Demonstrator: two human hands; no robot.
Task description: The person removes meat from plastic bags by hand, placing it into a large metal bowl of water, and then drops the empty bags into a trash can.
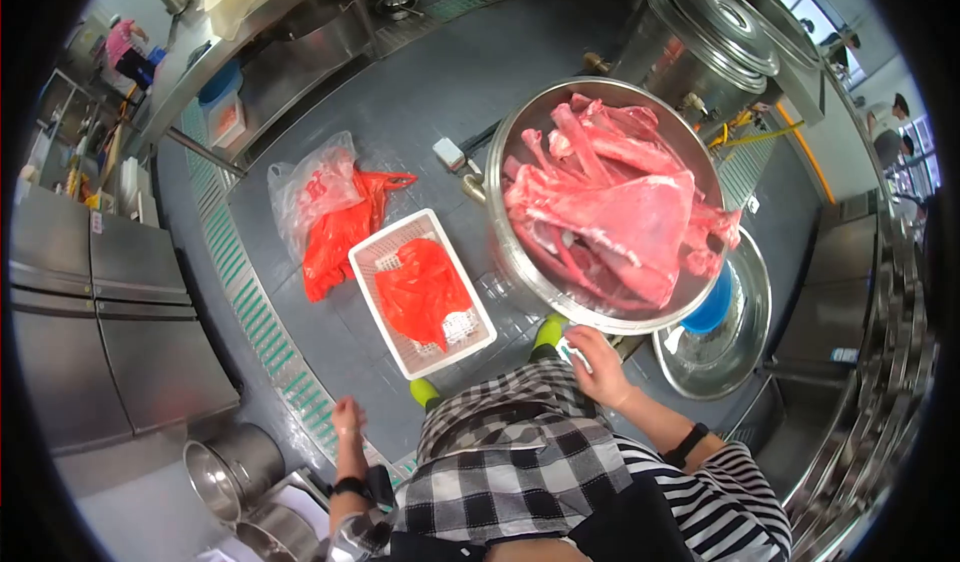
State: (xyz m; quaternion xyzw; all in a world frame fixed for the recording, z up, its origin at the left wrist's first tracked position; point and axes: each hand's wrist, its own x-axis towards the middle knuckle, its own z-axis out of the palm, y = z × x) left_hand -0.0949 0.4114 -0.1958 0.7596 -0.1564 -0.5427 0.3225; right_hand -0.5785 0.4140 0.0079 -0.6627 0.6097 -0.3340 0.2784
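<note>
My right hand is just below the near rim of a big metal pot, its fingers loosely bent and apart, with nothing visible in them. Large raw meat bones are heaped above the pot's rim. My left hand hangs low at my left side over the floor, its fingers curled in and nothing showing in them. In front of me stands a white plastic basket with a red plastic bag in it.
Beyond the basket lie another red bag and a clear bag. A wide metal basin with a blue bowl sits right of the pot. Lidded steel pots stand behind. A drain grating crosses the left floor.
</note>
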